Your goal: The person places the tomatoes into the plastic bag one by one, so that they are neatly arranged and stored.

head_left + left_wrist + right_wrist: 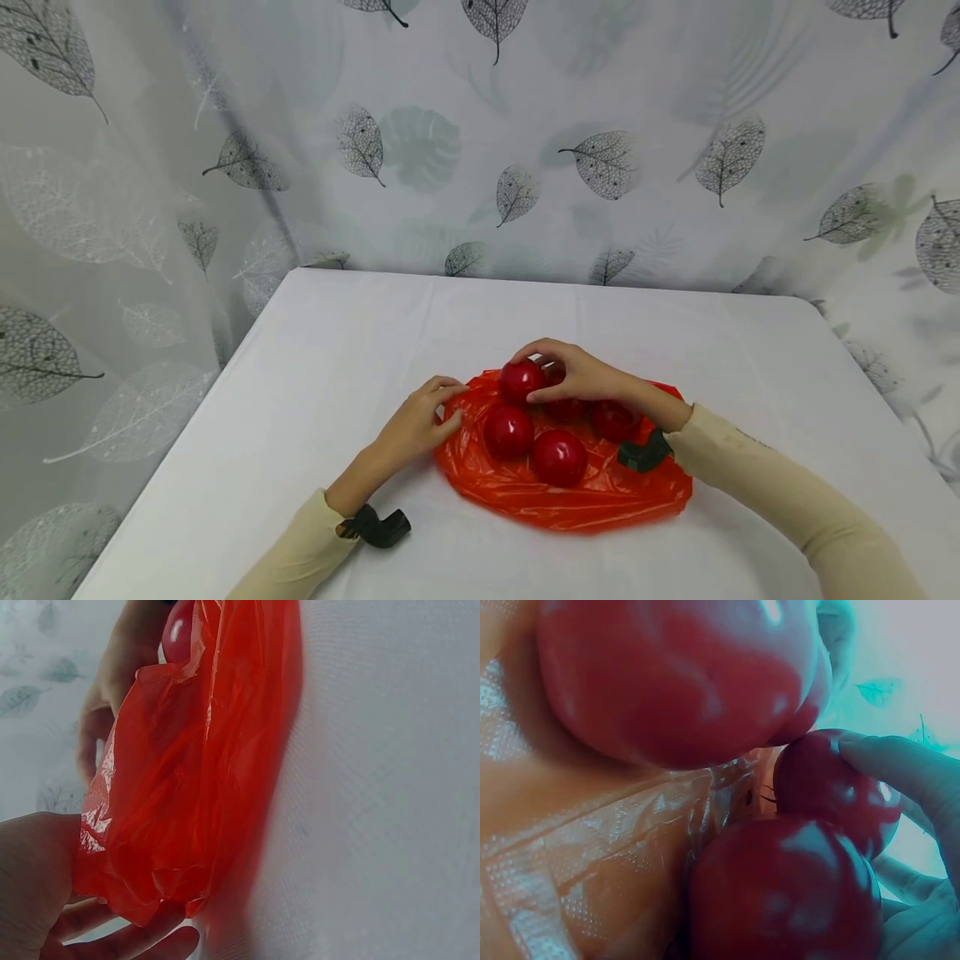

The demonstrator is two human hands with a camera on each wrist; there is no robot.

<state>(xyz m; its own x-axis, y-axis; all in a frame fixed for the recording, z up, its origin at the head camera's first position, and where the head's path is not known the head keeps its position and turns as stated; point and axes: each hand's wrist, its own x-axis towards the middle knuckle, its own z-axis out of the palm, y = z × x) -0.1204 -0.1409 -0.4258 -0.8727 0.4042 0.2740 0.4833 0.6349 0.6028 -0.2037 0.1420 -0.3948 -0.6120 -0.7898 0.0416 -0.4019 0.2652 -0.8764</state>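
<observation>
Several glossy red tomatoes sit on a crumpled red plastic bag [495,492] on the table. My right hand [581,375] reaches over the bag and grips one tomato [521,382] at the back left of the group, thumb on its near side and fingers on its far side. In the right wrist view, the thumb lies on this held tomato [825,784], with a nearer tomato [787,892] just below it. At the bag's left edge, my left hand [416,421] holds the plastic between thumb and curved fingers. The left wrist view shows its fingers [127,941] partly behind the bag's folds.
The table [352,333] has a white cover. Two more tomatoes, a front one [558,458] and a left one [510,431], rest in the bag's middle. A leaf-patterned curtain [450,158] hangs behind the table. Dark wrist-worn pieces [386,528] stick out under both sleeves.
</observation>
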